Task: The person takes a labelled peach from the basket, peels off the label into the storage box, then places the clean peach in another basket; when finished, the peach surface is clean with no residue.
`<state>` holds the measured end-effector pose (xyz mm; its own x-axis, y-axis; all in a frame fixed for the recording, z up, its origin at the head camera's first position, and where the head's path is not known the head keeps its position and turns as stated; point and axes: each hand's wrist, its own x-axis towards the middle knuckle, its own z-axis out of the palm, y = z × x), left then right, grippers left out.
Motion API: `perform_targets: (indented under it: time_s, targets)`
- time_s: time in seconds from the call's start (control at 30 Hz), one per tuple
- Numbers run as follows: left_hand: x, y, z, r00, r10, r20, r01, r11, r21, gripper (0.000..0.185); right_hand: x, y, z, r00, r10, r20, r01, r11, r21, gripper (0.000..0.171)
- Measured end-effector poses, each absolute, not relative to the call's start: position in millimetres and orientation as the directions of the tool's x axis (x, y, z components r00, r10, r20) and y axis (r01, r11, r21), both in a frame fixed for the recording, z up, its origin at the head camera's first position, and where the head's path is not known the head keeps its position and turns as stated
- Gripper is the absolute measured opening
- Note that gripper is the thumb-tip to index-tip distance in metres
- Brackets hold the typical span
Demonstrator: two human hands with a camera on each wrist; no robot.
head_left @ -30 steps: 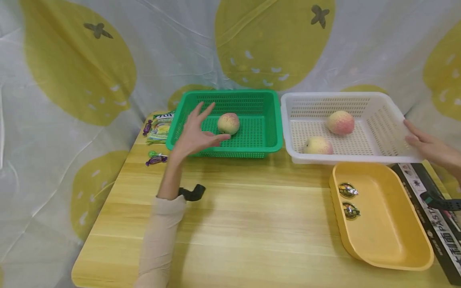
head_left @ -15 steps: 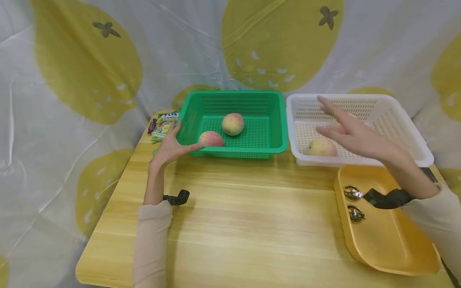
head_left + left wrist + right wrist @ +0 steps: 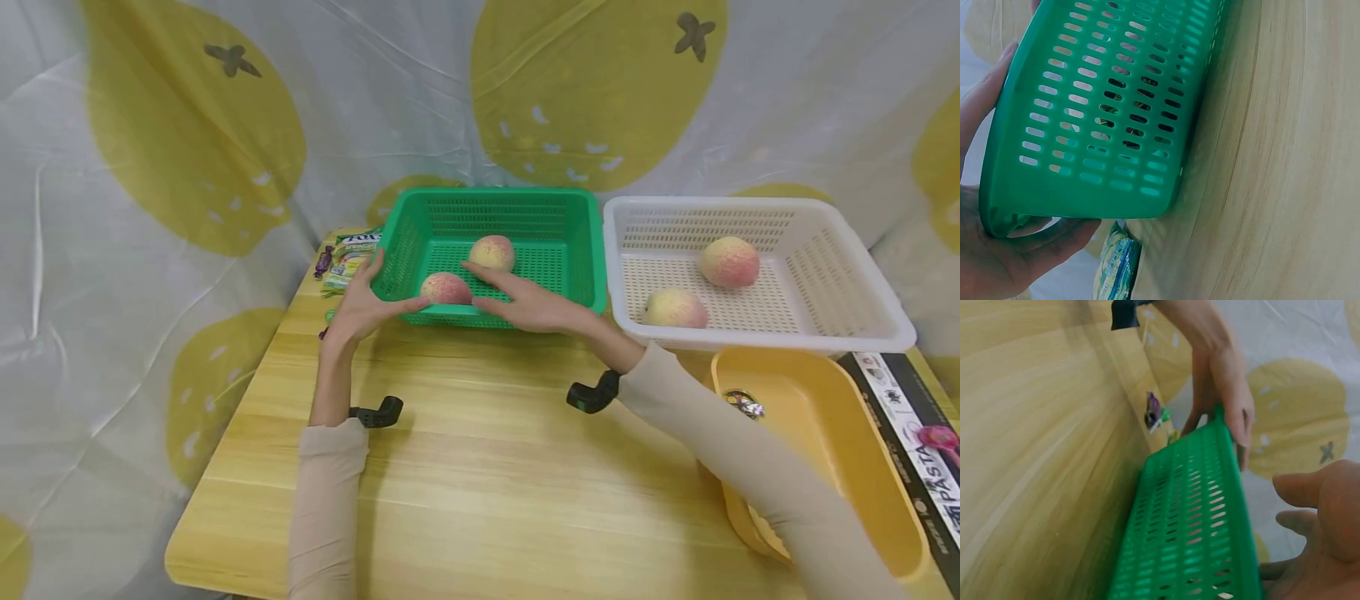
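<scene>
A green plastic basket (image 3: 597,267) stands at the back of the table with two peaches in it: a pinker peach (image 3: 446,287) by the front wall and a paler peach (image 3: 491,252) further back. My left hand (image 3: 360,308) grips its front left corner, thumb on the front rim and fingers round the left side; the left wrist view shows the basket's slotted wall (image 3: 1104,106) close up. My right hand (image 3: 536,306) reaches over the front rim, thumb and fingers spread apart beside the pinker peach. Whether it touches either peach I cannot tell.
A white basket (image 3: 817,340) to the right holds two more peaches. In front of it sits a yellow tub (image 3: 813,400) beside a black pasta box (image 3: 892,400). Candy (image 3: 323,262) and a green-yellow packet (image 3: 348,258) lie left of the green basket.
My left hand has come down from above the basket to its front left corner. My right hand has left the white basket and swung left to the green basket's front.
</scene>
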<state>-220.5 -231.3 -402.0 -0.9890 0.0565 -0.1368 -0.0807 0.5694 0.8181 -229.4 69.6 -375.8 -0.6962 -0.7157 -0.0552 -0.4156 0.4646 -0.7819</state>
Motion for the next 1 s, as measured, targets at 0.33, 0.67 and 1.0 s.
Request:
perform_targets:
  time_s: [0.33,0.67,1.0]
  targets:
    - [-222,-233,-404,-0.99,0.084,-0.116,-0.047,0.572,0.819,0.119,-266,26,-396,-0.657,-0.731,-0.184,-0.28,0.464,-0.841,0.064]
    - [-223,-236,-405,-0.99,0.091,-0.112,-0.035,0.606,0.795,0.117,-281,3,-402,-0.707,-0.691,-0.148,-0.348,0.523,-0.778,0.055]
    - [-225,-235,-404,-0.987,0.086,-0.134,-0.06,0.58,0.813,0.121,-284,3,-407,-0.752,-0.65,-0.109,-0.337,0.522,-0.784,0.054]
